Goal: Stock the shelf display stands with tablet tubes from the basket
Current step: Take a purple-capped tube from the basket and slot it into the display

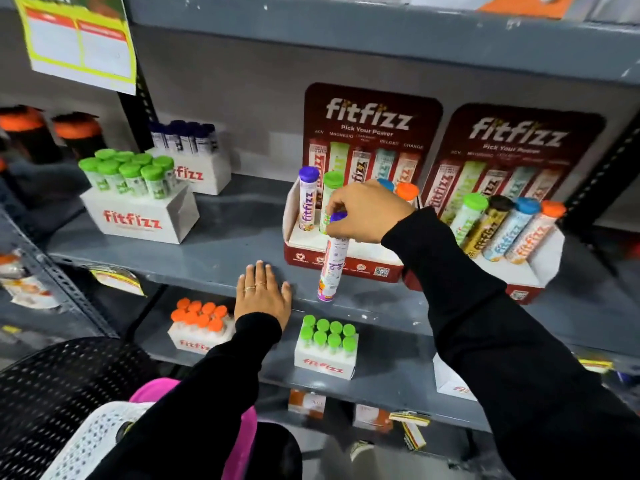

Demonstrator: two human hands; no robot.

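Observation:
My right hand (367, 211) grips a white tablet tube with a purple cap (333, 268) by its top, hanging upright in front of the left red display stand (346, 263). That stand holds a purple-capped tube (307, 199), a green-capped one (330, 188), and blue and orange caps behind my hand. The right display stand (526, 282) holds several tubes with green, black, blue and orange caps. My left hand (262, 296) lies flat, fingers spread, on the grey shelf edge (194, 268). A black perforated basket (52, 386) sits at the lower left.
White boxes of green-capped tubes (138, 195) and dark-blue-capped tubes (194, 161) stand on the shelf's left. The shelf below carries boxes of orange-capped (201, 327) and green-capped tubes (327, 348). A yellow-edged paper sign (79, 39) hangs at the top left.

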